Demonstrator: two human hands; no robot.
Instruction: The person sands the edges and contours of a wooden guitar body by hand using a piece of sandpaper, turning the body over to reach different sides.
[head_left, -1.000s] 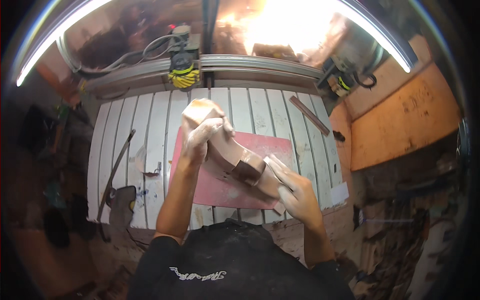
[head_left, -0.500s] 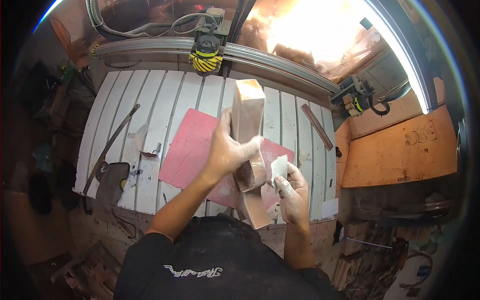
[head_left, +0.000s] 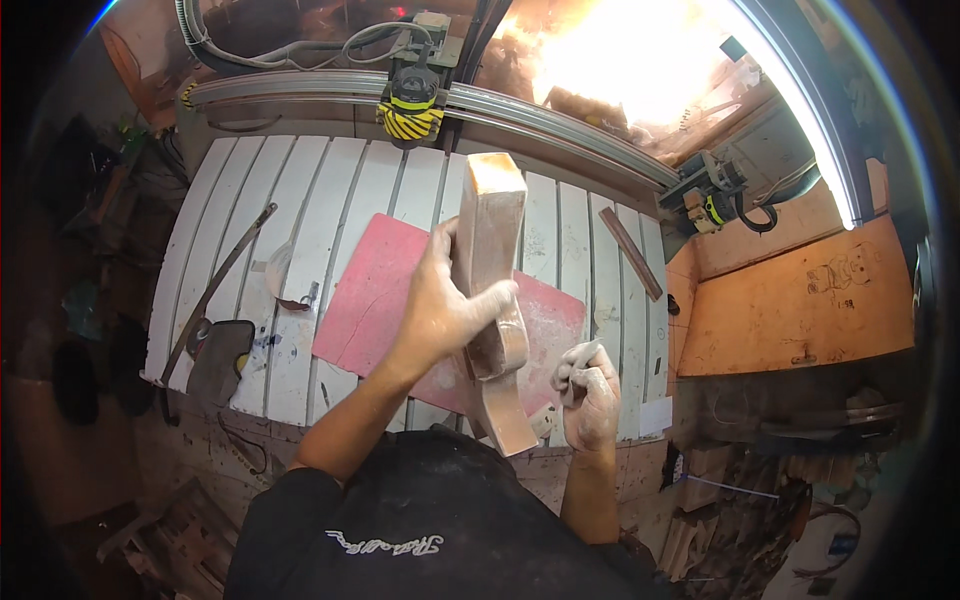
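A long, shaped wooden piece, brown with a pale squared top end and a rounded bulge lower down, stands tilted over the table. My left hand is closed around its middle, the thumb across the front face. To its right, apart from the wood, my right hand pinches a folded pale sheet that looks like sandpaper. White dust coats the fingers of both hands. Beneath the wood lies a pink mat, partly hidden by my left arm and the piece.
The white slatted table carries a dark metal bar and a grey pad at left, and a brown wooden strip at right. A machine rail with a yellow-black striped tool head spans the far edge.
My right hand has turned and closed more around the pale sheet, which now shows mostly edge-on. The wooden piece and my left hand have hardly moved.
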